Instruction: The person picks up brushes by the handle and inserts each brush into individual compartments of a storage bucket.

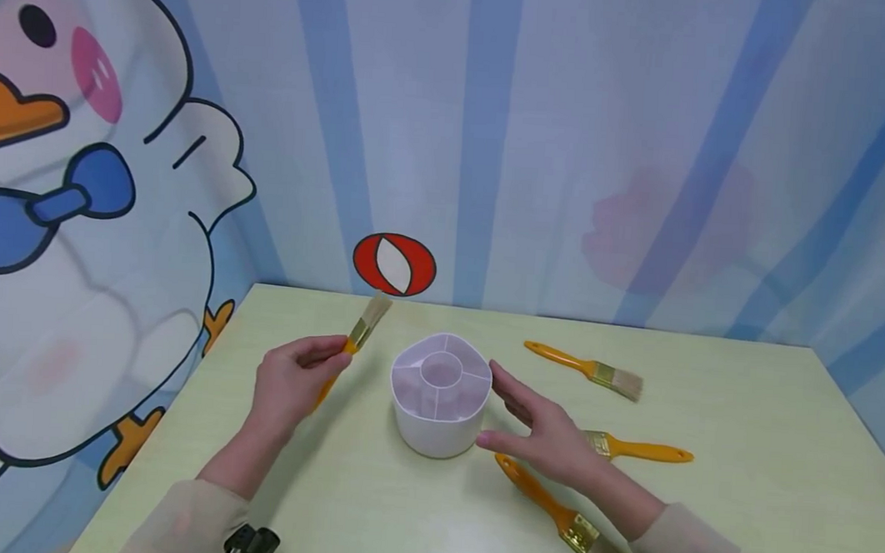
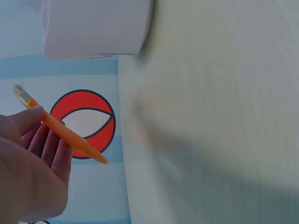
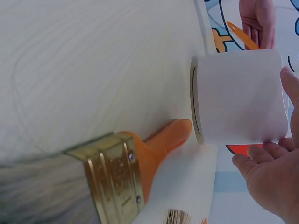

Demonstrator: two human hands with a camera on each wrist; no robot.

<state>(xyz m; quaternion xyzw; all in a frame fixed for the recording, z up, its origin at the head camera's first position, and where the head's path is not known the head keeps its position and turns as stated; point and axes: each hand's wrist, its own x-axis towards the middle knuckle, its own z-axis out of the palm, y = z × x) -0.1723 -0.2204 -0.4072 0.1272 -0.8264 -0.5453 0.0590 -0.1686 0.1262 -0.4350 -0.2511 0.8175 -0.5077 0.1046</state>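
- One white divided holder [image 1: 437, 437].
- Four paintbrushes: a first brush [image 1: 362, 332] left of the holder, a second brush [image 1: 590, 369] right of it, a third brush [image 1: 634, 449] right of it and a fourth brush [image 1: 568, 521] in front and right of it.
- Two hands: the left hand [image 1: 286, 385] left of the holder, the right hand [image 1: 550, 437] at its right side.
- One table [image 1: 766, 410] under the holder.
- One printed ball [image 1: 394, 266] behind the holder.

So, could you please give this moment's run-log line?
left hand: holds paintbrush | right hand: beside white compartmented organizer | table: three more paintbrushes
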